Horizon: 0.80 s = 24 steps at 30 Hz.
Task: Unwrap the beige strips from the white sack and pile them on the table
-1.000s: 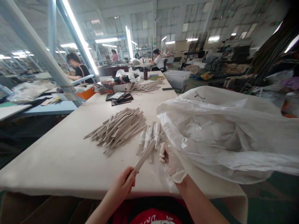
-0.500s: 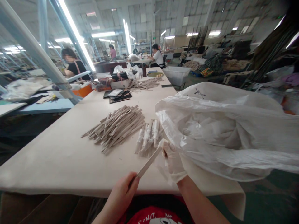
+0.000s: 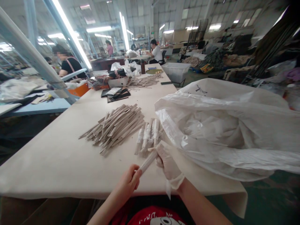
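Between my hands, over the table's near edge, a flat greyish-beige strip point(image 3: 148, 162) slants up to the right. My bare left hand point(image 3: 131, 178) pinches its lower end. My right hand point(image 3: 169, 162), in a thin whitish glove, grips the upper end; clear plastic film point(image 3: 168, 189) trails below that hand and seems to lie around the strip. Just beyond my right hand are several plastic-wrapped bundles of strips point(image 3: 147, 134). A large heap of loose strips point(image 3: 117, 126) lies to their left.
A big translucent plastic bag point(image 3: 217, 125) covers the right side of the pale table point(image 3: 58, 165). Dark flat pieces point(image 3: 116, 93) and more strips point(image 3: 142, 82) lie farther back. A slanted metal post point(image 3: 35, 53) stands at left. Co-workers point(image 3: 156, 51) sit beyond.
My right hand has shifted slightly left along the strip, and film now shows around it. The left hand keeps its hold. The whole view has shifted slightly.
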### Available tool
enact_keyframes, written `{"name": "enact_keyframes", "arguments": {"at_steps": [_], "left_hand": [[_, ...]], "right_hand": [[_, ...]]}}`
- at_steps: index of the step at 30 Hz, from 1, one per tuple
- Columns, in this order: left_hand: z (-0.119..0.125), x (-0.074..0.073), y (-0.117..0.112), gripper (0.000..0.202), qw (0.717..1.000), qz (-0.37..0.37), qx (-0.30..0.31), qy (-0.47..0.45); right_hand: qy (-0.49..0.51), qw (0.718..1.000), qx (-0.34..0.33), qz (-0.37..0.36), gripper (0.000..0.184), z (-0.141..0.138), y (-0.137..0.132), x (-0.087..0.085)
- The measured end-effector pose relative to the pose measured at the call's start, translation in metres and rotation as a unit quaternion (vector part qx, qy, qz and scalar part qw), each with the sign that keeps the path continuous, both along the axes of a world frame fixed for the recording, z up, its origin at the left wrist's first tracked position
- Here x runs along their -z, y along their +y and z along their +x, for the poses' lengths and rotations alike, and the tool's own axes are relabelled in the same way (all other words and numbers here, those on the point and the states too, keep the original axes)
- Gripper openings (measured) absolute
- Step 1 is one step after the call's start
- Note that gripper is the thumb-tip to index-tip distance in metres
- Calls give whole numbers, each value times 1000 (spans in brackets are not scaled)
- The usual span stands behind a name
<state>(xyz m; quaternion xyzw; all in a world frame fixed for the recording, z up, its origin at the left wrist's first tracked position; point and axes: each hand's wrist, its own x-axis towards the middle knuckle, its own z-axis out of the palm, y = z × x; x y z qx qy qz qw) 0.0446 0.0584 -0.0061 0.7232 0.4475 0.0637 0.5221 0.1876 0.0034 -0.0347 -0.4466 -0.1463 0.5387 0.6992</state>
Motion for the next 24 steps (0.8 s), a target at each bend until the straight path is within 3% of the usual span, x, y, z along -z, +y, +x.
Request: {"name": "enact_keyframes", "arguments": {"at_steps": [5,9,13,15,19,22,24], "left_hand": [[-2,2,-6,38,999,-1,-37,-28],[-8,6,-13,36,999,4,-33,-20],[13,19,-14,36,996,-14,-65,-67],[34,23,-7,34,996,-11,-70,-60],[79,18,23,28,995,41,-88,-37],[97,11,38,24,991,90,-89,-41],[99,9,34,29,990,124,-58,-37]], "right_hand": [[1,994,-112,14,48,-7,1,0],[51,998,-15,15,49,-3,-3,-1],[78,994,-80,1,46,-16,1,11],[65,995,-71,-14,43,-15,3,18],[107,993,40,-1,38,21,4,21],[213,975,54,40,21,55,1,16],[260,962,47,73,22,68,0,11]]}}
